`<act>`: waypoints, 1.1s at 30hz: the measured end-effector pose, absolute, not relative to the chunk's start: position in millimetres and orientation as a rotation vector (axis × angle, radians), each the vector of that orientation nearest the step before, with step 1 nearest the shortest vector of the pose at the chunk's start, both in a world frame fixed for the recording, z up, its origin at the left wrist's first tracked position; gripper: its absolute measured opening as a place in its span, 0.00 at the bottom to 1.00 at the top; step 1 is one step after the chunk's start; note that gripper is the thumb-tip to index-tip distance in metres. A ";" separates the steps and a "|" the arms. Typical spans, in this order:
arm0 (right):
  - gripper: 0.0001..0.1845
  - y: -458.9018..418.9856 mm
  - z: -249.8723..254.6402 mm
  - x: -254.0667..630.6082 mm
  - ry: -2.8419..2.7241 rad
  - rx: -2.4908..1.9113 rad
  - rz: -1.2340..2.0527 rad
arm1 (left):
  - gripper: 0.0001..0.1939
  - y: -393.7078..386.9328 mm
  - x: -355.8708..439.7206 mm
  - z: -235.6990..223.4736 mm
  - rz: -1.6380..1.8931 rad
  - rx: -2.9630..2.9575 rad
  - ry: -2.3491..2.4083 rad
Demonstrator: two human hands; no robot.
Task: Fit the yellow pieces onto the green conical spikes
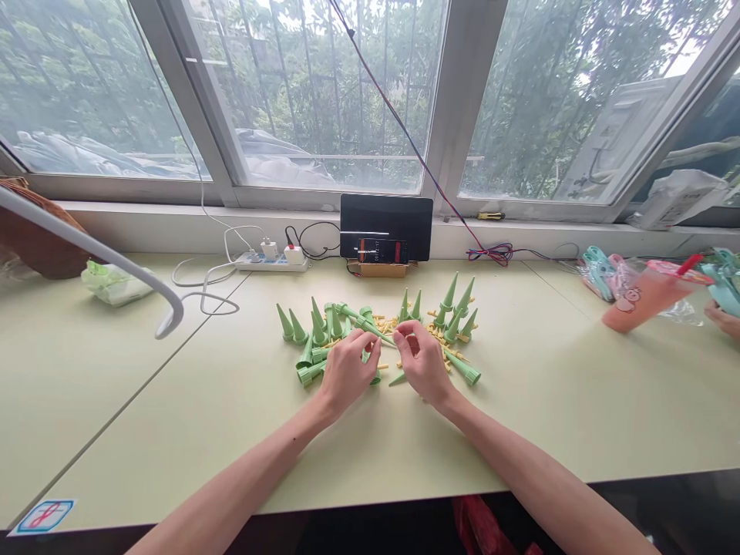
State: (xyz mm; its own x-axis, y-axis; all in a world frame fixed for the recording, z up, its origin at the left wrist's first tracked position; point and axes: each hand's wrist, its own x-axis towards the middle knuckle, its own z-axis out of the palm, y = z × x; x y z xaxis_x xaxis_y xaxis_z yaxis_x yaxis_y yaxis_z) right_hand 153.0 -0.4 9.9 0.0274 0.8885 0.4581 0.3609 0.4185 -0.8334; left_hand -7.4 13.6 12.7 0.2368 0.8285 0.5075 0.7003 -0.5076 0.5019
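My left hand is closed over the left part of a pile of green plastic cone spikes, thumb and fingers pinched together. Green plastic shows beside its fingers, but what they grip is hidden. Close by on the right, my right hand also makes a pinch, near the tip of a green spike that points between both hands. Whatever is in that pinch is too small to tell. Small yellow pegs lie scattered behind and around the hands. More spikes stand upright at the right, some with yellow pegs at their sides.
A tablet with a phone before it leans by the window. A power strip with cables sits left. At right are a drink cup, teal and pink clips, and another person's hand. A white curved bar crosses the left.
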 end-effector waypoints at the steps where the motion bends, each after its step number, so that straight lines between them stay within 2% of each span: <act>1: 0.11 -0.5 10.2 153.0 -1.550 -1.142 0.591 | 0.13 12.9 -7.2 13.2 1.090 2.360 1.485; 12: 0.11 -1.5 10.2 152.2 -1.546 -1.126 0.578 | 0.15 8.2 -5.1 7.5 0.656 2.619 1.649; 33: 0.10 -3.0 9.1 151.1 -1.543 -1.128 0.571 | 0.19 -2.4 0.4 11.7 0.449 2.678 1.690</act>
